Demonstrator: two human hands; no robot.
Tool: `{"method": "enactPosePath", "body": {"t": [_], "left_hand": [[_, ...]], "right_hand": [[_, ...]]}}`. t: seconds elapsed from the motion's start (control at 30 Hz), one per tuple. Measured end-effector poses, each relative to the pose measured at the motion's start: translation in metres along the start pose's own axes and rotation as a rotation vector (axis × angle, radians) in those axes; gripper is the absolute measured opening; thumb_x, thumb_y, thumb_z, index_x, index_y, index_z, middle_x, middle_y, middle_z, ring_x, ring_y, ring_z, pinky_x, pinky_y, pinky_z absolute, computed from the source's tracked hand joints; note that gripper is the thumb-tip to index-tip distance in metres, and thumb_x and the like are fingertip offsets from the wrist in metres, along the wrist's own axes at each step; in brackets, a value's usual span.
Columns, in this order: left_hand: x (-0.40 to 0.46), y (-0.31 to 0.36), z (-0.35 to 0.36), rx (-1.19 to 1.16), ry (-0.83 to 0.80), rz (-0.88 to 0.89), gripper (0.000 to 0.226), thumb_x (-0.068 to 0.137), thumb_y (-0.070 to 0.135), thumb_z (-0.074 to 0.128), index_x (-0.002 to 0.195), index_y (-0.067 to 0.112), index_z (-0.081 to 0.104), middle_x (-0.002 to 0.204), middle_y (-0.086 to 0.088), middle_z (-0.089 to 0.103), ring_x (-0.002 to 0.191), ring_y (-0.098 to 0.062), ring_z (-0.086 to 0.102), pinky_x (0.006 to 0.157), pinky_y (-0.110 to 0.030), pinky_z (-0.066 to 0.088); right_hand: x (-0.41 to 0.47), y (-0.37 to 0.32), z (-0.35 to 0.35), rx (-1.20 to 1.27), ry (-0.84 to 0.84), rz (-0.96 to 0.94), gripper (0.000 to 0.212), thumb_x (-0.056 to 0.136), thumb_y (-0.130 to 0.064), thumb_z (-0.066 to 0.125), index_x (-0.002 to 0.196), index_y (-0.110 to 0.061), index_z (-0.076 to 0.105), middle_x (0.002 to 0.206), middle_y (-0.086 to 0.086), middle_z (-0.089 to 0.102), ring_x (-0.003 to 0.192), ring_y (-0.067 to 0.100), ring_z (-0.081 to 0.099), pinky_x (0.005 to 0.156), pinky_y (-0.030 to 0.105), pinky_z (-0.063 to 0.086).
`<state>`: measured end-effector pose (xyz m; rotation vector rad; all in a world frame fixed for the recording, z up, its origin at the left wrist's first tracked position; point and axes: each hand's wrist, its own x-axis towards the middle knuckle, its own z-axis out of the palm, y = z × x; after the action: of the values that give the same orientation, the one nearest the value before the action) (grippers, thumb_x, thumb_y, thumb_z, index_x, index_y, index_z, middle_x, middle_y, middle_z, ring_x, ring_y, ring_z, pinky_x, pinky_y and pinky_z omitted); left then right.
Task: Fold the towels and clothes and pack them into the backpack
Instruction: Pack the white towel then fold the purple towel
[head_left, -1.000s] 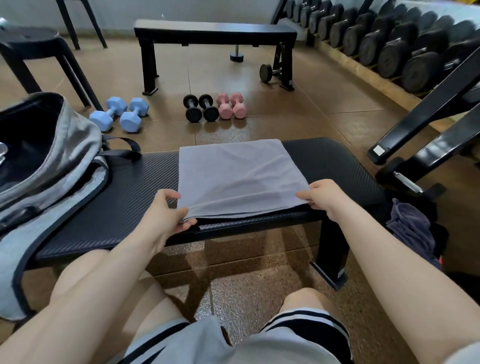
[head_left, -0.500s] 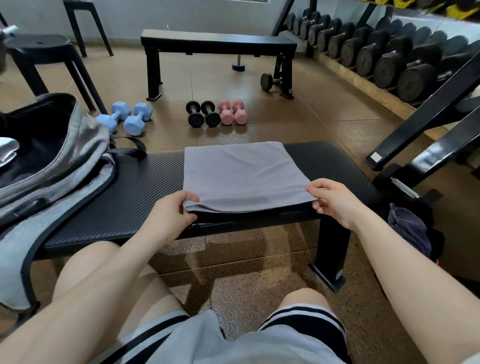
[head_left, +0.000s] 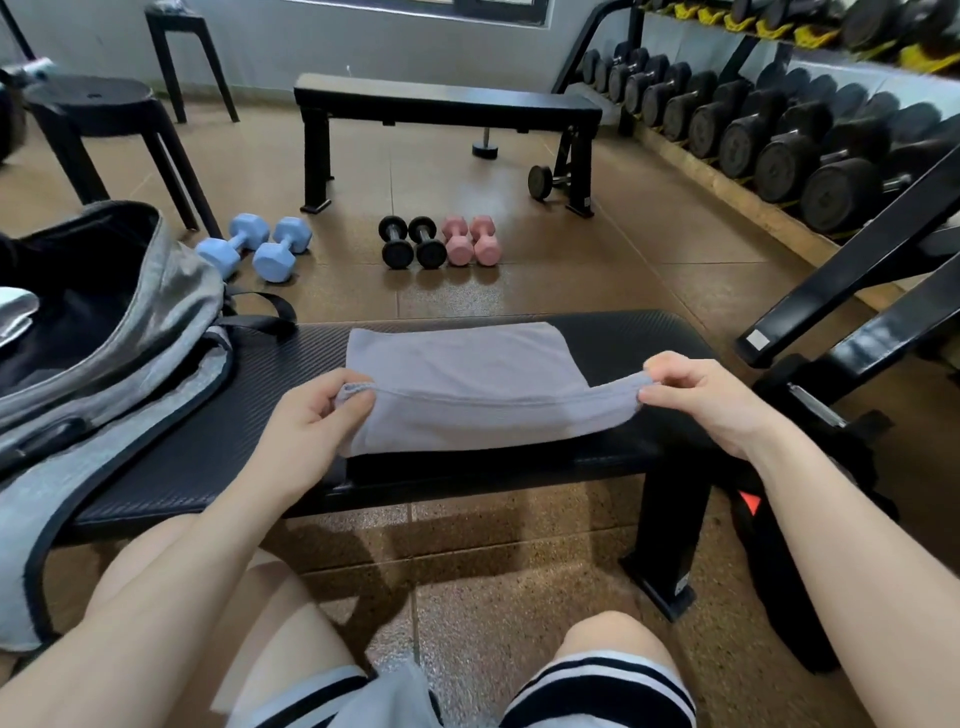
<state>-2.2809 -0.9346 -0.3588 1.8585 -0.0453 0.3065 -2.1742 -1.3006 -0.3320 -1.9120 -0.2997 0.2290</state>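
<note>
Both hands pinching the grey towel (head_left: 457, 374) corners above the bench (head_left: 639, 332): left grip (head_left: 317, 415), right grip (head_left: 696, 395); backpack (head_left: 124, 332) left of it.

The towel (head_left: 467, 395) is soft matt grey cloth. The bench (head_left: 218, 436) pad shows ribbed black vinyl-like texture. The backpack (head_left: 156, 322) is heathered grey fabric. The floor (head_left: 519, 597) looks speckled, slightly glossy.
</note>
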Motion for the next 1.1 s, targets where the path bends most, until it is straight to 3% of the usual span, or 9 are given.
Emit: {"method": "enactPosePath", "body": {"t": [0.07, 0.13, 0.23, 0.37, 0.7, 0.83, 0.93, 1.0, 1.1], "left_hand": [[0.006, -0.002, 0.001, -0.061, 0.04, -0.054, 0.024, 0.076, 0.04, 0.058, 0.08, 0.017, 0.065, 0.075, -0.008, 0.062, 0.071, -0.01, 0.052, 0.066, -0.031, 0.038], [0.015, -0.01, 0.003, -0.014, 0.107, -0.106, 0.017, 0.082, 0.031, 0.057, 0.082, 0.017, 0.066, 0.079, -0.002, 0.066, 0.071, -0.008, 0.055, 0.068, -0.03, 0.041], [0.036, -0.026, 0.002, 0.078, 0.224, -0.192, 0.013, 0.091, 0.021, 0.054, 0.089, 0.021, 0.067, 0.087, 0.002, 0.069, 0.079, -0.01, 0.059, 0.072, -0.03, 0.043], [0.073, -0.039, 0.0, 0.196, 0.265, -0.264, 0.016, 0.092, 0.023, 0.05, 0.085, 0.023, 0.064, 0.084, 0.008, 0.066, 0.081, -0.012, 0.057, 0.07, -0.031, 0.041], [0.144, -0.061, 0.012, 0.666, 0.193, -0.397, 0.024, 0.098, 0.026, 0.034, 0.097, 0.008, 0.05, 0.084, -0.012, 0.055, 0.075, -0.029, 0.047, 0.064, -0.034, 0.035], [0.146, -0.065, 0.024, 0.923, 0.141, -0.431, 0.023, 0.099, 0.026, 0.032, 0.101, 0.006, 0.044, 0.092, -0.021, 0.058, 0.072, -0.033, 0.046, 0.062, -0.036, 0.035], [0.138, -0.063, 0.032, 1.106, 0.196, -0.274, 0.033, 0.09, 0.024, 0.051, 0.117, 0.004, 0.046, 0.117, -0.02, 0.053, 0.1, -0.037, 0.052, 0.081, -0.042, 0.034], [0.135, -0.058, 0.037, 1.187, 0.21, -0.041, 0.045, 0.084, 0.021, 0.056, 0.124, 0.002, 0.047, 0.132, -0.02, 0.046, 0.12, -0.036, 0.044, 0.097, -0.044, 0.026], [0.126, -0.059, 0.061, 1.16, -0.032, 0.226, 0.041, 0.086, 0.021, 0.041, 0.115, -0.002, 0.059, 0.131, -0.023, 0.051, 0.121, -0.038, 0.05, 0.099, -0.044, 0.04]], "right_hand": [[0.012, 0.002, 0.006, 0.112, -0.06, 0.045, 0.014, 0.071, -0.019, 0.077, 0.07, -0.011, 0.066, 0.092, 0.0, 0.061, 0.083, 0.008, 0.058, 0.079, 0.02, 0.044], [0.03, 0.009, 0.015, 0.245, -0.124, 0.099, 0.028, 0.062, -0.037, 0.08, 0.071, -0.016, 0.063, 0.081, 0.001, 0.062, 0.073, 0.009, 0.059, 0.07, 0.02, 0.047], [0.058, 0.009, 0.033, 0.246, -0.03, 0.134, 0.011, 0.086, -0.019, 0.062, 0.077, -0.015, 0.059, 0.071, -0.002, 0.06, 0.061, 0.006, 0.055, 0.061, 0.023, 0.041], [0.1, 0.008, 0.053, 0.12, 0.127, 0.183, 0.022, 0.092, -0.015, 0.055, 0.071, -0.016, 0.055, 0.065, -0.004, 0.053, 0.05, 0.002, 0.047, 0.051, 0.02, 0.033], [0.164, 0.03, 0.068, -0.262, 0.304, 0.262, 0.027, 0.09, -0.025, 0.052, 0.068, -0.009, 0.049, 0.065, -0.001, 0.048, 0.067, 0.018, 0.042, 0.062, 0.031, 0.032], [0.167, 0.034, 0.081, -0.542, 0.349, 0.287, 0.028, 0.093, -0.029, 0.045, 0.09, -0.004, 0.058, 0.091, 0.01, 0.063, 0.083, 0.028, 0.054, 0.067, 0.037, 0.041], [0.163, 0.029, 0.09, -0.883, 0.398, 0.207, 0.03, 0.094, -0.032, 0.047, 0.112, -0.009, 0.056, 0.116, 0.012, 0.058, 0.104, 0.033, 0.053, 0.081, 0.042, 0.043], [0.159, 0.024, 0.105, -1.054, 0.443, -0.114, 0.034, 0.091, -0.028, 0.049, 0.115, -0.005, 0.058, 0.119, 0.015, 0.059, 0.109, 0.035, 0.054, 0.087, 0.042, 0.044], [0.148, 0.013, 0.146, -0.956, 0.116, -0.418, 0.046, 0.089, -0.028, 0.04, 0.122, 0.0, 0.056, 0.131, 0.02, 0.054, 0.125, 0.035, 0.048, 0.105, 0.045, 0.036]]}}
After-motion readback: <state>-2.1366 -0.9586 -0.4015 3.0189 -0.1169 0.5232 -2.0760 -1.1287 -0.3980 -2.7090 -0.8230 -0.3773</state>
